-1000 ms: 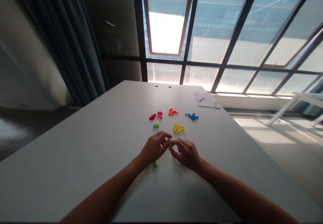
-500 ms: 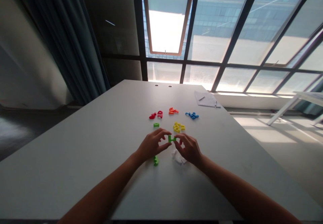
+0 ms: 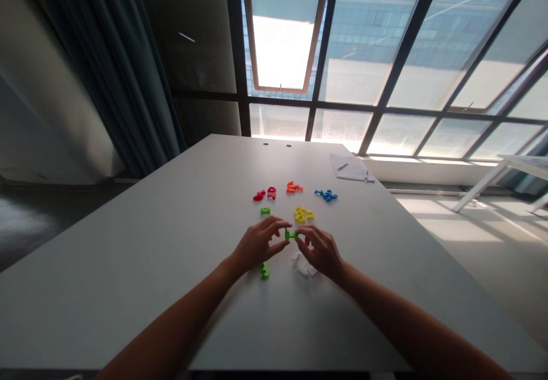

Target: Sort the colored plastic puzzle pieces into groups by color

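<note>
Between my two hands a small green piece [image 3: 290,235] is held above the white table [image 3: 171,243]. The fingers and thumb of my left hand [image 3: 257,244] grip its left end, and my right hand [image 3: 322,250] pinches its right end. One green block [image 3: 265,211] lies beyond my left hand; another green part [image 3: 264,271] lies nearer, below that hand. Several yellow pieces [image 3: 300,215] sit just beyond my right hand. White pieces [image 3: 303,266] lie under it, partly hidden.
Farther back lie red pieces [image 3: 271,193], orange pieces [image 3: 294,187] and blue pieces [image 3: 327,195]. Paper [image 3: 351,168] with pens rests near the far right edge. Two round holes are at the table's back. Windows stand beyond.
The green piece has turned slightly between my fingers. Both hands stay in nearly the same place.
</note>
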Demonstrator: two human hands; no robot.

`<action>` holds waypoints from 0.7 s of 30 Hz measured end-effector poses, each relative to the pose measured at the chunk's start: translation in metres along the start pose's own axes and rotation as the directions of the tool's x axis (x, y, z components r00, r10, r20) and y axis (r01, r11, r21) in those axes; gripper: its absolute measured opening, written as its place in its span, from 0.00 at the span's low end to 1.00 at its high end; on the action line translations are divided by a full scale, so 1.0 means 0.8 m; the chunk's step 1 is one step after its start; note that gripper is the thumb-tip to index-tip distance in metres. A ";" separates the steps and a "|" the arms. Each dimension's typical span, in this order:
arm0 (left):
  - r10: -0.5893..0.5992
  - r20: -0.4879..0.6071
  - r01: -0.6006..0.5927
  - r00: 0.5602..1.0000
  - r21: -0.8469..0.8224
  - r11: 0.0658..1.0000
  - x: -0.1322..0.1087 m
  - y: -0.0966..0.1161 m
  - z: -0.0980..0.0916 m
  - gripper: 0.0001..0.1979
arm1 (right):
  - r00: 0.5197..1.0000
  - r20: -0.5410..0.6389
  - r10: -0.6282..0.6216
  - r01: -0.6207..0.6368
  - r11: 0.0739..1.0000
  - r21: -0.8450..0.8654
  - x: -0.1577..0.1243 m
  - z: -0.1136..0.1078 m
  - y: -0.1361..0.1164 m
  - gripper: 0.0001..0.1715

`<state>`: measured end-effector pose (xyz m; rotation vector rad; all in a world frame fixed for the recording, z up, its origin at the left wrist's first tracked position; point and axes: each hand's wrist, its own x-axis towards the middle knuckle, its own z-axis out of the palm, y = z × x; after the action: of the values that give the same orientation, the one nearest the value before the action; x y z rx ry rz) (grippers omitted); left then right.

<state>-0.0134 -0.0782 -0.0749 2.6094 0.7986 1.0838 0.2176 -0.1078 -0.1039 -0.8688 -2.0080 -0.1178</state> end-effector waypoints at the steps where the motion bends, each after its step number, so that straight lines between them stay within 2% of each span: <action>1: 0.004 0.000 -0.004 1.000 0.002 1.000 0.000 0.000 0.001 0.16 | 1.000 -0.001 -0.005 0.005 1.000 0.003 0.001 0.000 0.000 0.06; 7: 0.005 0.007 -0.005 1.000 -0.007 1.000 -0.002 -0.003 0.002 0.16 | 1.000 0.002 -0.005 0.005 1.000 0.018 0.000 -0.001 0.000 0.06; 12: -0.024 0.045 0.023 0.999 0.012 1.000 -0.001 -0.001 -0.004 0.15 | 0.998 0.053 0.032 -0.032 0.999 0.003 -0.004 0.003 0.004 0.08; 15: -0.084 0.005 0.084 0.996 0.074 0.994 0.001 -0.005 -0.011 0.14 | 0.994 0.088 0.063 -0.062 0.998 -0.014 -0.003 0.000 0.008 0.10; 18: -0.217 -0.086 0.228 0.972 0.153 0.962 0.003 -0.018 -0.019 0.14 | 0.970 0.241 0.021 -0.025 1.000 0.014 0.001 -0.011 0.016 0.10; 21: -0.345 -0.165 0.376 0.924 0.230 0.898 0.000 -0.040 -0.025 0.14 | 0.888 0.450 -0.094 0.059 0.994 0.093 0.003 -0.021 0.024 0.09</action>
<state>-0.0404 -0.0516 -0.0730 2.4574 1.4760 1.0929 0.2401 -0.0989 -0.0969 -0.8204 -2.4669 0.1323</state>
